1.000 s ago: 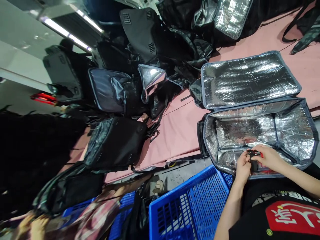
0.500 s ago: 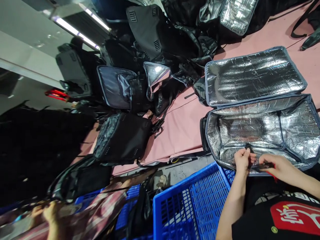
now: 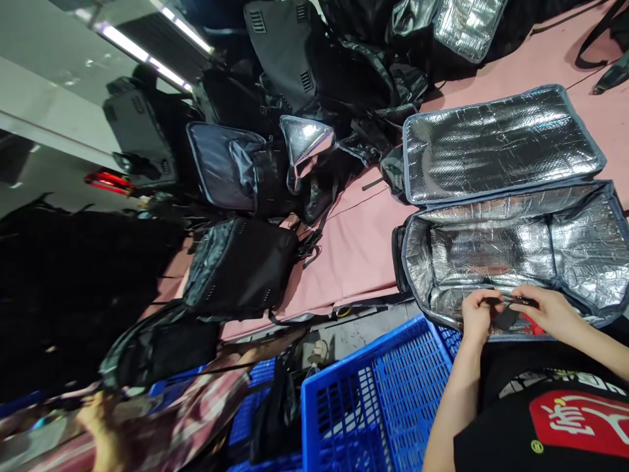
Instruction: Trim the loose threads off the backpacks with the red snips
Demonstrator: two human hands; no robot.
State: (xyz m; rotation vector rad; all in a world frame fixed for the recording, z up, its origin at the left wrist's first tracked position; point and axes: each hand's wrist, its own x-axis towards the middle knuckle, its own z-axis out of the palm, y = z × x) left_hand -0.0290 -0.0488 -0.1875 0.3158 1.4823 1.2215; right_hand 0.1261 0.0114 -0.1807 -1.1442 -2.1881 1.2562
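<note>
An insulated bag (image 3: pixel 491 249) with a shiny silver lining lies open in front of me, its lid (image 3: pixel 501 144) folded back onto the table. Over the bag's near edge, my left hand (image 3: pixel 477 316) pinches a black strap (image 3: pixel 506 318). My right hand (image 3: pixel 550 313) is close beside it, its fingers closed on a slim black piece (image 3: pixel 525 301); I cannot tell whether this belongs to the strap. Something red (image 3: pixel 533 325) shows beneath the right fingers, too covered to name.
A blue plastic crate (image 3: pixel 373 393) stands below the edge of the pink-covered table (image 3: pixel 354 242). Black bags, such as one nearby (image 3: pixel 246 265), lie along the table. At lower left, a co-worker's hand (image 3: pixel 95 416) and checkered sleeve (image 3: pixel 211 406) are visible.
My two hands have come closer together, with the right one raised slightly. The black strap now hangs between them at the bag's near edge. The camera view has shifted a little.
</note>
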